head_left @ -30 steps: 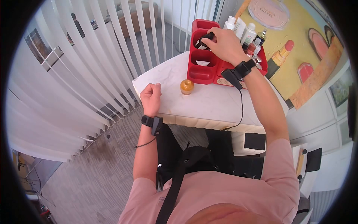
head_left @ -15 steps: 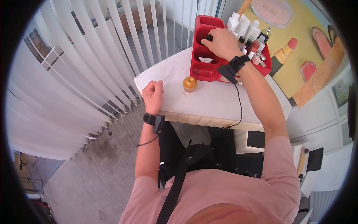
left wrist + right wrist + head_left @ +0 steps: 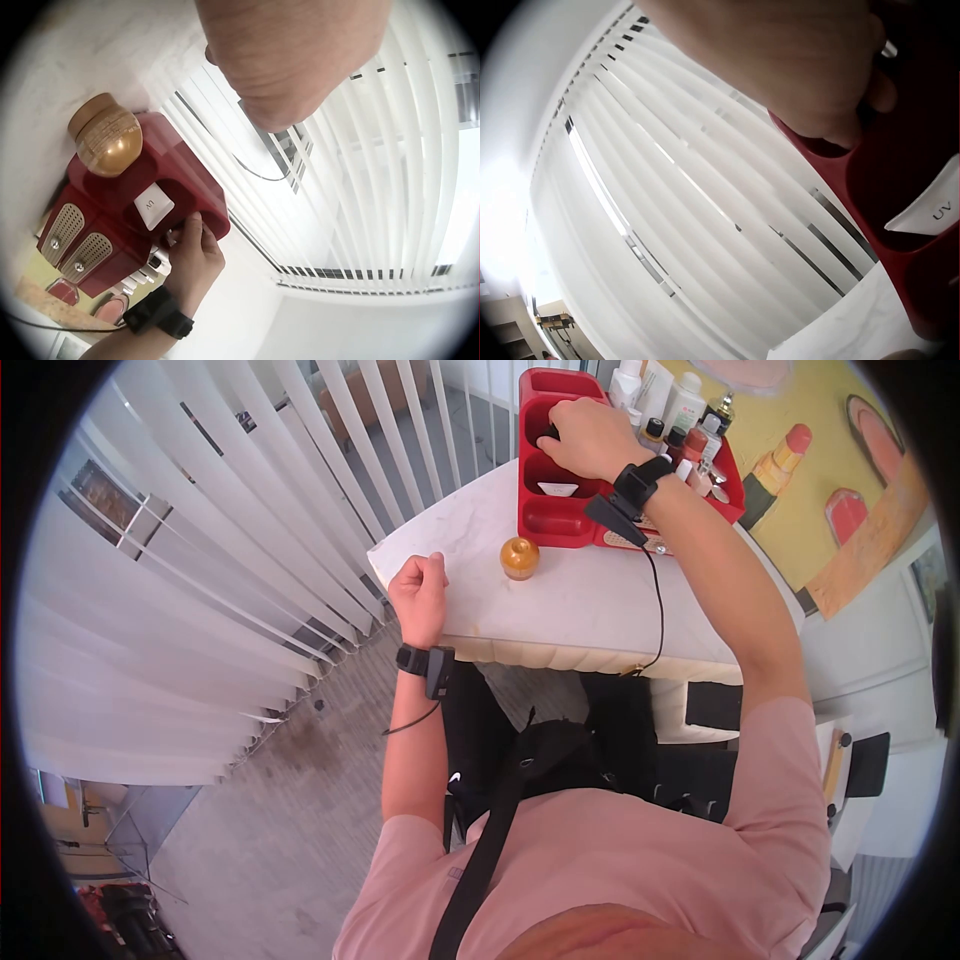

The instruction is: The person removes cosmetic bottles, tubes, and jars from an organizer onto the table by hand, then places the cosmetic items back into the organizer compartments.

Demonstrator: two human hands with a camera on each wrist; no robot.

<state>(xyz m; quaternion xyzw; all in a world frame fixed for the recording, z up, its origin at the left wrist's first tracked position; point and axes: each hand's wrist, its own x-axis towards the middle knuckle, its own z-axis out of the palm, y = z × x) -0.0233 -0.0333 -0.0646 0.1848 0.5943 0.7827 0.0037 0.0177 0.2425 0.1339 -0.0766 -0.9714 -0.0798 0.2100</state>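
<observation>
In the head view my right hand reaches into the red organizer. Its thumb and fingers pinch a bottle by its black cap, and most of the bottle is hidden by the hand and the compartment. A white tube marked UV lies in the compartment beside that one. My left hand rests loosely curled at the table's left edge, holding nothing. To its right, a round amber jar stands on the white table, in front of the organizer.
Several cosmetic bottles fill the organizer's right side, close to my right wrist. A cable hangs from the right wrist camera across the table. Vertical blinds run along the left, and a painted cosmetics board stands behind on the right.
My right hand has lowered the black-capped bottle deeper into the organizer's compartment. The left hand keeps its pose. The head view has shifted, so the table and organizer sit higher in it.
</observation>
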